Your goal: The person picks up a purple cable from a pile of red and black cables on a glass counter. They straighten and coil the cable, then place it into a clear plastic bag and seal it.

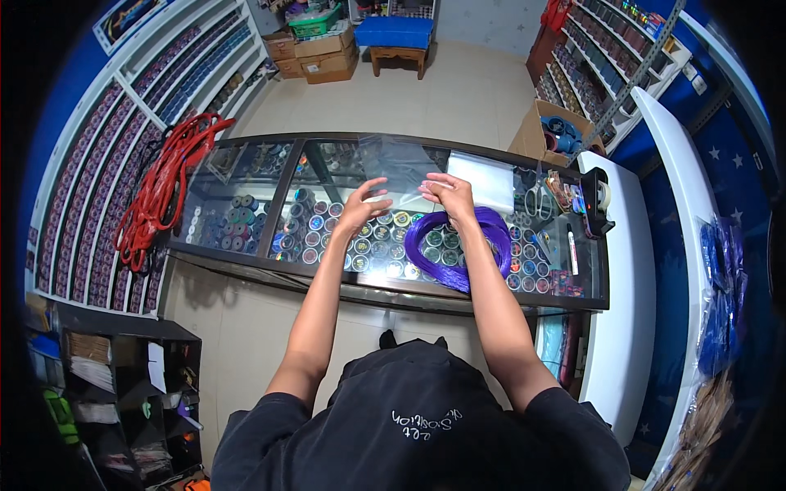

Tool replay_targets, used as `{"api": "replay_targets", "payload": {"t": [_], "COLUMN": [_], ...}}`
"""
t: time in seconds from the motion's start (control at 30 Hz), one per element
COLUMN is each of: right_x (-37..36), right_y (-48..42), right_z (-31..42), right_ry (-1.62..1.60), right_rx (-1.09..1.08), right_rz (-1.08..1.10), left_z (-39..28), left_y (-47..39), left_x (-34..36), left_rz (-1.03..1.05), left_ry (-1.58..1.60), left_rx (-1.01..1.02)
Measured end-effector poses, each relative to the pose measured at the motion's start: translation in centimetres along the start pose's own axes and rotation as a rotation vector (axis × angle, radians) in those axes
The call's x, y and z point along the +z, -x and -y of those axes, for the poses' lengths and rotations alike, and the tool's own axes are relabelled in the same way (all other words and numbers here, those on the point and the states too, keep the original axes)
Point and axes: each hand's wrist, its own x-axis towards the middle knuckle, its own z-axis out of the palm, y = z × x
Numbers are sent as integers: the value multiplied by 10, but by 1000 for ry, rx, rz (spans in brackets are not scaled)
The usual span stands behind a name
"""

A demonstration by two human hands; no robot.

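Over a glass display counter, my right hand has its fingertips pinched on a clear plastic bag, which extends away from me towards the counter's far edge. My left hand is beside the bag's left side with fingers and thumb apart, and nothing shows between them. Below my right wrist, partly covered by my forearm, a coil of shiny purple strands rests on the glass. A stack of clear plastic bags lies to the right of my right hand.
Scissors, a tape dispenser and a marker are at the counter's right end. A red cord bundle hangs over its left end. Round containers fill the case below. Shelves of spools stand left; an open cardboard box is beyond the counter.
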Motion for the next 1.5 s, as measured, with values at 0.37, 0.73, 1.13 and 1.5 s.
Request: {"api": "replay_targets", "payload": {"t": [0.37,0.73,1.13,1.5], "right_x": [10,-2,-5,-2], "right_y": [-7,-4,12,26], "right_z": [0,1,8,17], "right_ry": [88,-49,769,1226], "right_rx": [-19,80,-343,-880], "right_rz": [-71,59,75,30], "left_z": [4,15,5,-8], "left_y": [6,7,12,24], "left_x": [14,16,15,18], "left_rz": [-196,-309,-430,-486], "left_ry": [-637,-522,-595,-1044], "left_rx": [332,330,538,735]}}
